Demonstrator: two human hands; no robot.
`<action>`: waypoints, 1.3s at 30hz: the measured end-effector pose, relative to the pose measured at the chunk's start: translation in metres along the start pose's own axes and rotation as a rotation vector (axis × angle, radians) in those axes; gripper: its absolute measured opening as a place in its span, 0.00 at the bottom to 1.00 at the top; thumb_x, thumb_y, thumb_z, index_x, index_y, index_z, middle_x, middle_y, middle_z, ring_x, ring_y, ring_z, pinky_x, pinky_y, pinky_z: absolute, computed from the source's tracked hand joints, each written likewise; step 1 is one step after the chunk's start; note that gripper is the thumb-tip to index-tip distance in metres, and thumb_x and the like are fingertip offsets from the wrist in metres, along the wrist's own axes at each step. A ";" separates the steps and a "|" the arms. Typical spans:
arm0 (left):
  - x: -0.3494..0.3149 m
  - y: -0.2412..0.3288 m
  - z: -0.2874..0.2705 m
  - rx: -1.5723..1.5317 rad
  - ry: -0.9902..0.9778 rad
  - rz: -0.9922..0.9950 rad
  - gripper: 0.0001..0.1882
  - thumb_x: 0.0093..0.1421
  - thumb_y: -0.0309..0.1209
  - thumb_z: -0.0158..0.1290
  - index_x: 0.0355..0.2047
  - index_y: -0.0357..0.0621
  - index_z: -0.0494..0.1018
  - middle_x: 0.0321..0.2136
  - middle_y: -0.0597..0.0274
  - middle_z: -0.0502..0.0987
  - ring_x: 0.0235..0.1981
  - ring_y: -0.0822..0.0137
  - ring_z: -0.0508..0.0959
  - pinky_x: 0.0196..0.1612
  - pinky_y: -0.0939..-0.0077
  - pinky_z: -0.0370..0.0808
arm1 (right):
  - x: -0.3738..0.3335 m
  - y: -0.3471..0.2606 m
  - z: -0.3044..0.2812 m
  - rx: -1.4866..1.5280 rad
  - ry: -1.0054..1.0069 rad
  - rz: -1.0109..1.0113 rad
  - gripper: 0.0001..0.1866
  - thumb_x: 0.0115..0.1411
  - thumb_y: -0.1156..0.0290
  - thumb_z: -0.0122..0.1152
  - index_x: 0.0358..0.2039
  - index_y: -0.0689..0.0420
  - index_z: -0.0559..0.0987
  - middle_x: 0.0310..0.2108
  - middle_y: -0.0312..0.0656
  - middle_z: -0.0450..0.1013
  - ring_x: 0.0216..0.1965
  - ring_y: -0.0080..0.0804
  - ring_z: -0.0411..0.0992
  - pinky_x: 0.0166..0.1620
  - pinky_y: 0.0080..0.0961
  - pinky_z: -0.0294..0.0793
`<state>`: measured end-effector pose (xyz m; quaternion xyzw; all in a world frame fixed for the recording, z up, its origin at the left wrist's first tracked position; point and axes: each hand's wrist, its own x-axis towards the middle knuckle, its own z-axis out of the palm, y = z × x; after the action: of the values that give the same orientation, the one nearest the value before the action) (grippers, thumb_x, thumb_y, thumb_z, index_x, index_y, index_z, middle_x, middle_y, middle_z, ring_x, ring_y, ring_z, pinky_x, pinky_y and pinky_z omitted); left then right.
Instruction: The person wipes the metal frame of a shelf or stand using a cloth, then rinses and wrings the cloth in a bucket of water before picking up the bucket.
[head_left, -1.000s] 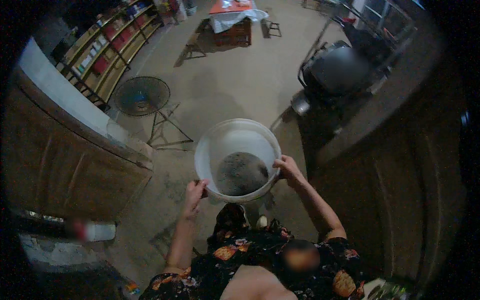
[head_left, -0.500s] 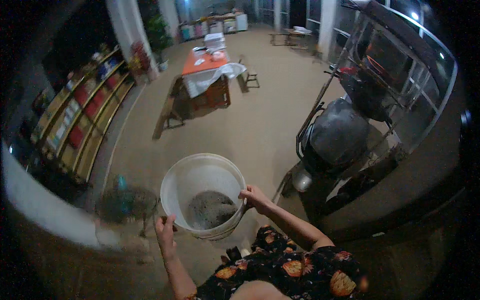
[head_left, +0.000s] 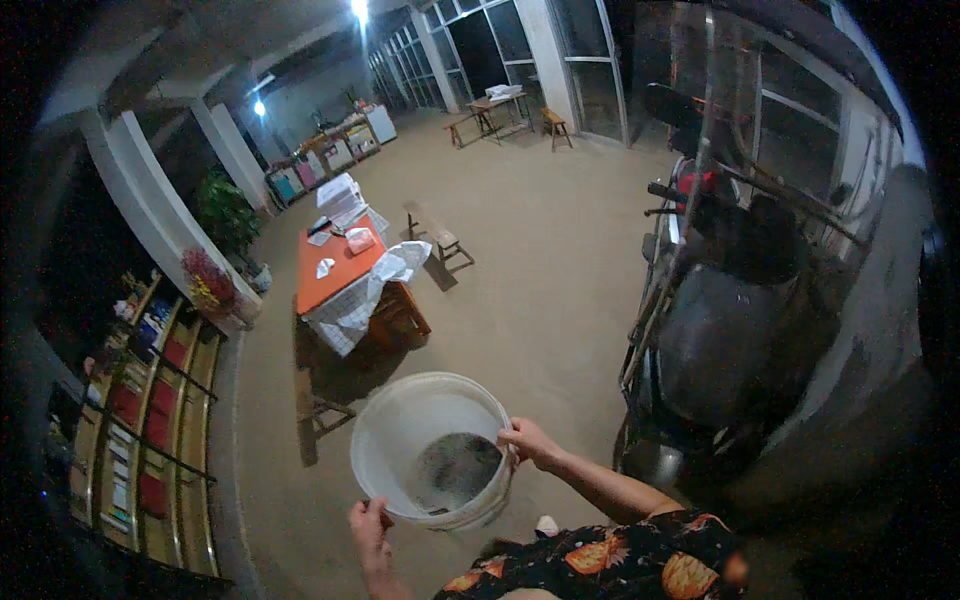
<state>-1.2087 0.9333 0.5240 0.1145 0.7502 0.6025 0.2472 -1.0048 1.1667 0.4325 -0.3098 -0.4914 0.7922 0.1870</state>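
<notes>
A large white plastic bucket (head_left: 385, 425) is held in front of my body, its open top tilted so that I see inside. Dark, speckled stuff (head_left: 455, 470) covers its bottom; whether it is liquid or residue I cannot tell. My right hand (head_left: 530, 443) grips the bucket's right rim, fingers curled over the edge. At the near left side of the rim is my left hand (head_left: 370, 528), its fingers closed there; whether they hold the rim or a handle is hard to see. A dark flowered garment (head_left: 610, 555) covers my body below the bucket.
Ahead stands a table (head_left: 335, 270) with an orange top and hanging cloth, beside a wooden bench (head_left: 437, 238). Shelves (head_left: 150, 430) line the left. A covered scooter-like vehicle (head_left: 715, 340) with a metal frame stands close on the right. Benches and a small table (head_left: 500, 100) are farther back.
The view has turned rightward and up, and the table and vehicle appear nearer. The bucket stays between both hands, with its dark contents still at the bottom.
</notes>
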 end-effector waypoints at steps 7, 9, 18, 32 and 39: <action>0.184 0.047 0.120 -0.137 -0.069 0.174 0.12 0.51 0.34 0.56 0.22 0.46 0.63 0.16 0.70 0.64 0.15 0.76 0.63 0.20 0.79 0.62 | 0.182 -0.102 -0.063 -0.091 0.132 -0.221 0.17 0.49 0.61 0.57 0.32 0.63 0.75 0.22 0.40 0.72 0.16 0.25 0.69 0.16 0.22 0.70; 0.229 0.078 0.165 -0.134 -0.106 0.172 0.12 0.52 0.34 0.55 0.22 0.46 0.63 0.16 0.71 0.64 0.15 0.77 0.64 0.20 0.80 0.62 | 0.224 -0.140 -0.088 -0.062 0.158 -0.192 0.16 0.48 0.63 0.55 0.32 0.63 0.74 0.21 0.39 0.71 0.16 0.24 0.69 0.16 0.20 0.69; 0.417 0.175 0.416 -0.066 -0.443 0.078 0.13 0.54 0.35 0.55 0.20 0.46 0.64 0.13 0.71 0.63 0.13 0.78 0.61 0.19 0.82 0.60 | 0.356 -0.252 -0.249 0.032 0.527 -0.189 0.17 0.51 0.58 0.56 0.29 0.61 0.72 0.22 0.36 0.69 0.18 0.22 0.69 0.18 0.21 0.70; 0.615 0.287 0.874 0.121 -0.811 0.024 0.12 0.53 0.32 0.57 0.21 0.43 0.65 0.14 0.70 0.64 0.13 0.79 0.64 0.16 0.87 0.61 | 0.537 -0.435 -0.584 0.132 0.807 -0.405 0.13 0.49 0.62 0.56 0.27 0.59 0.71 0.22 0.36 0.69 0.20 0.24 0.69 0.19 0.25 0.72; 0.676 0.338 1.074 0.037 -0.845 0.075 0.12 0.53 0.33 0.57 0.21 0.45 0.64 0.14 0.71 0.65 0.13 0.81 0.65 0.16 0.89 0.59 | 0.613 -0.533 -0.737 0.192 0.789 -0.424 0.12 0.49 0.65 0.56 0.28 0.61 0.72 0.22 0.37 0.69 0.19 0.23 0.68 0.16 0.24 0.72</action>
<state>-1.2807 2.2442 0.5279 0.3832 0.5888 0.4977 0.5087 -0.9640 2.2614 0.4811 -0.4616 -0.3594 0.6000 0.5457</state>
